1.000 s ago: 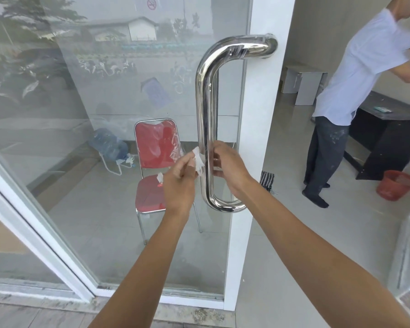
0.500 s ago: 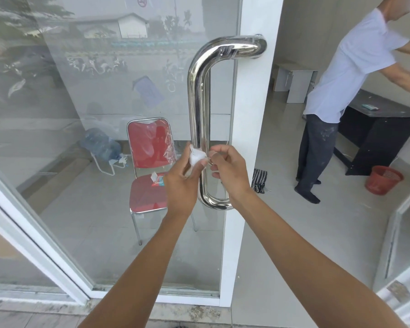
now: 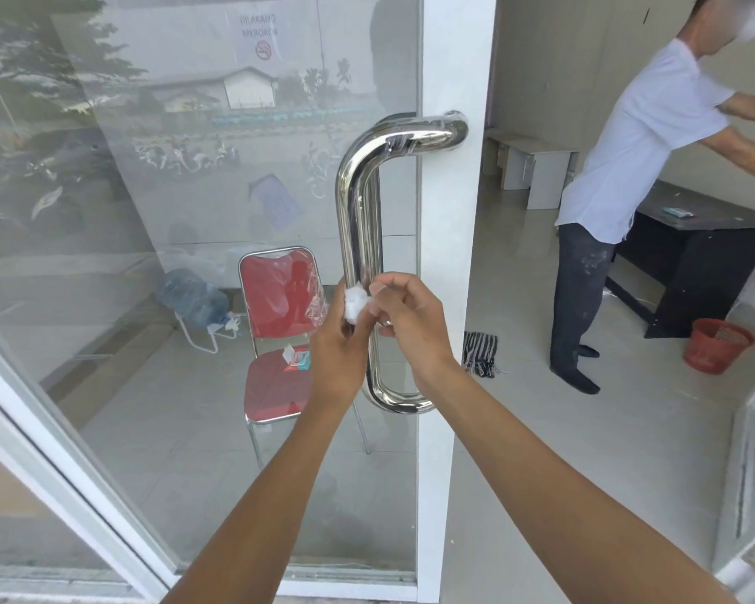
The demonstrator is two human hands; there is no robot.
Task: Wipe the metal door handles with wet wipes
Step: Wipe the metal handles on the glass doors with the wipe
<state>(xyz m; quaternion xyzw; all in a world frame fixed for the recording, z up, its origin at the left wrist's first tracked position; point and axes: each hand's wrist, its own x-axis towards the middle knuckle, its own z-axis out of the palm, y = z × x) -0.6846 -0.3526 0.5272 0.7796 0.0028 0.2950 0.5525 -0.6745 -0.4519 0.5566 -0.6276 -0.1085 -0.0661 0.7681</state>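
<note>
A polished metal door handle [image 3: 355,211], C-shaped, is fixed to the white frame of a glass door [image 3: 450,298]. In front of its lower stretch, my left hand [image 3: 338,355] holds a bunched white wet wipe [image 3: 355,303] between thumb and fingers. Beside it, my right hand [image 3: 413,326] pinches the right side of the same wipe with curled fingers. Both hands hide part of the handle's lower shaft. Clear film clings to the handle's upper bend.
Behind the glass stands a red chair [image 3: 277,298] with a wipes pack [image 3: 297,357] on its seat. A person in a white shirt [image 3: 620,198] works at a dark desk [image 3: 711,263] to the right, near a red basket [image 3: 715,345]. A striped rag [image 3: 480,347] lies on the floor.
The wipe has gone from spread against the handle to a bunched wad held between both hands. The view has shifted, so the handle sits lower and further left in frame.
</note>
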